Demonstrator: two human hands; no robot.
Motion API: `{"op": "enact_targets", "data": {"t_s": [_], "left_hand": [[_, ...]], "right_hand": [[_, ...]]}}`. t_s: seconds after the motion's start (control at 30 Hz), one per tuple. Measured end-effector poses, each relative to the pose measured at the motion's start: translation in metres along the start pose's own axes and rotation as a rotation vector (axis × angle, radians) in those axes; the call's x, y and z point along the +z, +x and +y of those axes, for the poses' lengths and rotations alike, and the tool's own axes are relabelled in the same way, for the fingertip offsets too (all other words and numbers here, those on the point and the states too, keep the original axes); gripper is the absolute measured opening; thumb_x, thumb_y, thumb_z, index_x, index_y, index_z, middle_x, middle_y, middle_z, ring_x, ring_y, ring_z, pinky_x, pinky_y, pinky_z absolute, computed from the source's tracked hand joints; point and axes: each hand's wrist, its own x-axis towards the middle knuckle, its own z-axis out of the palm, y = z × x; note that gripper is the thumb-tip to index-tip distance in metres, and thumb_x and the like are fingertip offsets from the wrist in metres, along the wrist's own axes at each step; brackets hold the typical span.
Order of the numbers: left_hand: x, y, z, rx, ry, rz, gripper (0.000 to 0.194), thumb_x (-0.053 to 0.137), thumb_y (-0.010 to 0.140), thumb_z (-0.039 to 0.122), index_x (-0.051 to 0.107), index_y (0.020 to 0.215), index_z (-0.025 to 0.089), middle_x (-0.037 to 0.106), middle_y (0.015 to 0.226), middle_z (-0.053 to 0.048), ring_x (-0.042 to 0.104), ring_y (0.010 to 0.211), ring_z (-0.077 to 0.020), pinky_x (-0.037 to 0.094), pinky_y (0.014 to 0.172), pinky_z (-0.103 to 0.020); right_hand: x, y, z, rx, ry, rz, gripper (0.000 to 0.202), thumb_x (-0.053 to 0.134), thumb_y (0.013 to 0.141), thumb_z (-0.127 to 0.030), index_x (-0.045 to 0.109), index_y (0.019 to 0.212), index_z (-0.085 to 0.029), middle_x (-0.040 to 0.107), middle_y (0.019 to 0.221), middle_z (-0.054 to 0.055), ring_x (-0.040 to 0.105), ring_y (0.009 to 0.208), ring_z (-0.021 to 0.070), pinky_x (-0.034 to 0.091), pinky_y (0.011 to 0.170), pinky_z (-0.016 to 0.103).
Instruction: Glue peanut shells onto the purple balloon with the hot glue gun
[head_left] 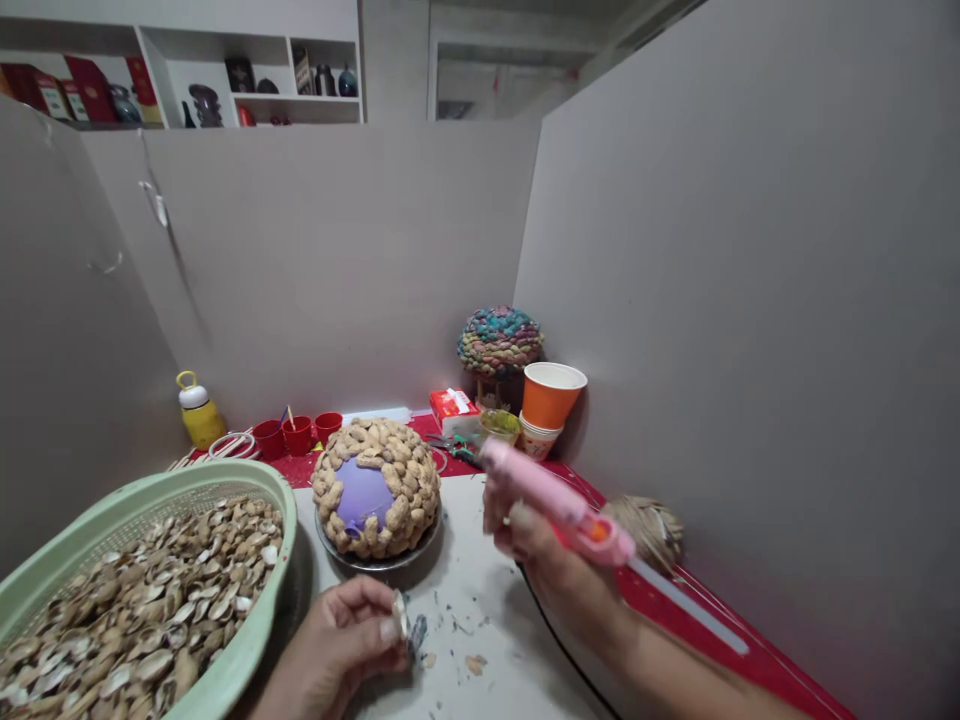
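Note:
My left hand (352, 640) pinches a peanut shell (401, 617) low over the white board, right of the basket. In my right hand (544, 550) is a pink glue gun (551, 495), its nozzle toward the upper left and a clear glue stick (690, 605) out of its back. Behind my left hand a purple balloon (365, 495), largely covered in peanut shells (409, 480), sits on a metal dish (379, 563). A green basket (281, 560) of shell halves (172, 600) stands at the left.
Along the back are a yellow bottle (201, 415), red cups (298, 436), a tissue box (454, 410), green-handled scissors (463, 452), paper cups (553, 395) and a colourful woven ball (500, 342). A twine ball (649, 530) lies at right by the grey partition (750, 330). Shell bits (475, 664) dot the board (465, 560).

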Motion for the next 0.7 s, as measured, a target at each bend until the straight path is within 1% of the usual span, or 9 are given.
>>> {"op": "enact_targets", "data": {"t_s": [0.07,0.13,0.2,0.27,0.4,0.57,0.7], "left_hand": [[0.004,-0.008,0.000,-0.030,0.002,-0.032,0.027,0.090,0.057,0.027,0.072,0.074,0.015,0.066,0.067,-0.003,0.060,0.062,-0.0131,0.050,0.066,-0.028],[0.009,-0.014,0.003,-0.025,0.002,-0.029,0.028,0.091,0.056,0.027,0.072,0.073,0.015,0.066,0.067,-0.003,0.060,0.061,-0.0133,0.050,0.065,-0.028],[0.013,-0.019,0.010,-0.003,-0.002,0.007,0.028,0.091,0.055,0.028,0.072,0.072,0.016,0.066,0.067,-0.003,0.059,0.062,-0.0128,0.049,0.066,-0.026],[0.016,-0.021,0.017,0.025,0.002,0.044,0.027,0.091,0.055,0.028,0.072,0.072,0.016,0.066,0.068,-0.003,0.058,0.063,-0.0127,0.048,0.066,-0.025],[0.019,-0.021,0.025,0.068,0.039,0.088,0.027,0.090,0.055,0.029,0.073,0.071,0.017,0.067,0.071,-0.003,0.058,0.068,-0.0141,0.048,0.069,-0.025],[0.018,-0.021,0.023,0.064,0.086,0.081,0.028,0.089,0.055,0.033,0.073,0.073,0.019,0.068,0.072,-0.003,0.056,0.067,-0.0143,0.046,0.068,-0.025],[0.018,-0.022,0.022,0.088,0.105,0.076,0.025,0.088,0.058,0.032,0.073,0.074,0.019,0.067,0.073,-0.003,0.055,0.069,-0.0144,0.044,0.069,-0.025]], "right_hand": [[-0.001,-0.018,-0.005,-0.057,-0.077,-0.201,0.041,0.061,0.083,-0.061,0.053,0.071,-0.022,0.050,0.069,0.002,0.047,0.062,0.0167,0.043,0.058,0.031],[-0.003,-0.027,-0.014,-0.099,-0.117,-0.383,0.044,0.055,0.086,-0.064,0.054,0.072,-0.022,0.051,0.070,0.003,0.049,0.062,0.0180,0.042,0.057,0.031],[-0.004,-0.029,-0.020,-0.140,-0.129,-0.477,0.040,0.054,0.088,-0.060,0.054,0.075,-0.023,0.053,0.071,0.003,0.051,0.063,0.0183,0.041,0.057,0.031],[-0.005,-0.027,-0.021,-0.194,-0.164,-0.507,0.039,0.054,0.089,-0.058,0.051,0.073,-0.022,0.053,0.069,0.003,0.050,0.062,0.0175,0.038,0.056,0.031],[-0.004,-0.026,-0.016,-0.283,-0.287,-0.544,0.046,0.049,0.090,-0.061,0.046,0.067,-0.021,0.050,0.065,0.002,0.044,0.059,0.0156,0.032,0.054,0.029],[-0.001,-0.030,-0.005,-0.337,-0.354,-0.553,0.044,0.051,0.090,-0.057,0.042,0.066,-0.021,0.046,0.064,-0.001,0.041,0.058,0.0141,0.029,0.055,0.028],[0.000,-0.031,0.000,-0.363,-0.377,-0.543,0.041,0.054,0.090,-0.053,0.041,0.066,-0.022,0.044,0.064,-0.001,0.040,0.058,0.0142,0.028,0.056,0.028]]}}
